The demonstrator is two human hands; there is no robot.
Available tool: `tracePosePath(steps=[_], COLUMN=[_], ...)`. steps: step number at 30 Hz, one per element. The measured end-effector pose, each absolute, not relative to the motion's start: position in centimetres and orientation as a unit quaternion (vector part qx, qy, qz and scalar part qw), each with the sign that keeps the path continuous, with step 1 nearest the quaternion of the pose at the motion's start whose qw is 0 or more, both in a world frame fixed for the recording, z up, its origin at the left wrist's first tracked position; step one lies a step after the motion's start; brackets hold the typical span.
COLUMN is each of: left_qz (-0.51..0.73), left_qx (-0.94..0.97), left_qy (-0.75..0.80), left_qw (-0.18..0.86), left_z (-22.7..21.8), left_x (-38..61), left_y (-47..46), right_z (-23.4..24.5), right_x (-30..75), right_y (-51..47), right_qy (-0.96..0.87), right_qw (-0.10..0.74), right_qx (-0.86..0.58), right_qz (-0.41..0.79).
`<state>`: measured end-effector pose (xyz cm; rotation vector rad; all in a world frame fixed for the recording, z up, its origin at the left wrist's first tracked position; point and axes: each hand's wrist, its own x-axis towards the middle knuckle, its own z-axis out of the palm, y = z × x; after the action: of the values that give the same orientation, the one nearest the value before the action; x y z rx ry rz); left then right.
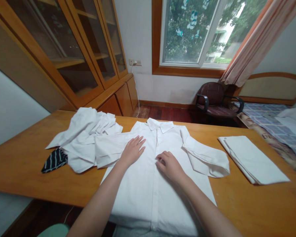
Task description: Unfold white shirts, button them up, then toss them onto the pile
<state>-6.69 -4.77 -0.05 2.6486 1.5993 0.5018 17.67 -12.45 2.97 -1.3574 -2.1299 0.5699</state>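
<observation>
A white long-sleeved shirt (pixel 138 197) lies front side up on the table, its collar (pixel 160 125) at the far end and its lower part toward me. My left hand (pixel 133 150) rests flat on the shirt's left chest area, fingers spread, near the folded-in left sleeve (pixel 108 149). At the button placket, my right hand (pixel 169 164) has its fingers curled, with thumb and forefinger closed at the cloth. The right sleeve (pixel 207 158) stretches out to the side, bent and creased. The shirt's bottom edge is partly out of sight near my body.
A crumpled pile of white clothes (pixel 85 135) lies at the left, with a black striped cloth (pixel 55 160) under it. A folded white garment (pixel 256 159) lies at the right of the wooden table (pixel 22 158). Beyond stand a cabinet (pixel 113 85), a chair (pixel 215 98) and a bed (pixel 273 115).
</observation>
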Motion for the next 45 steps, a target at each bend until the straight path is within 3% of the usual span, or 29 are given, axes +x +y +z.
tracePosePath(steps=[6, 15, 26, 34, 45], left_qz=[0.173, 0.268, 0.3, 0.293, 0.225], left_qx=[0.844, 0.845, 0.816, 0.819, 0.811], left_qy=[0.508, 0.456, 0.471, 0.463, 0.446], left_qw=[-0.001, 0.083, 0.147, 0.169, 0.305], left_z=[0.0, 2.2, 1.1, 1.2, 3.0], left_x=[-6.8, -3.6, -2.1, -2.0, -1.7], left_y=[-4.7, -7.9, -9.8, -10.1, -10.7], right_z=[1.6, 1.8, 1.6, 1.6, 1.4], right_x=[17.5, 17.7, 18.2, 18.2, 18.2], right_y=[-12.7, -12.7, -12.3, -12.1, -12.4], right_qy=[-0.795, -0.808, -0.81, -0.802, -0.796], right_qw=[0.27, 0.247, 0.235, 0.246, 0.255], right_qx=[-0.508, -0.496, -0.486, -0.49, -0.506], right_qz=[0.191, 0.203, 0.229, 0.235, 0.214])
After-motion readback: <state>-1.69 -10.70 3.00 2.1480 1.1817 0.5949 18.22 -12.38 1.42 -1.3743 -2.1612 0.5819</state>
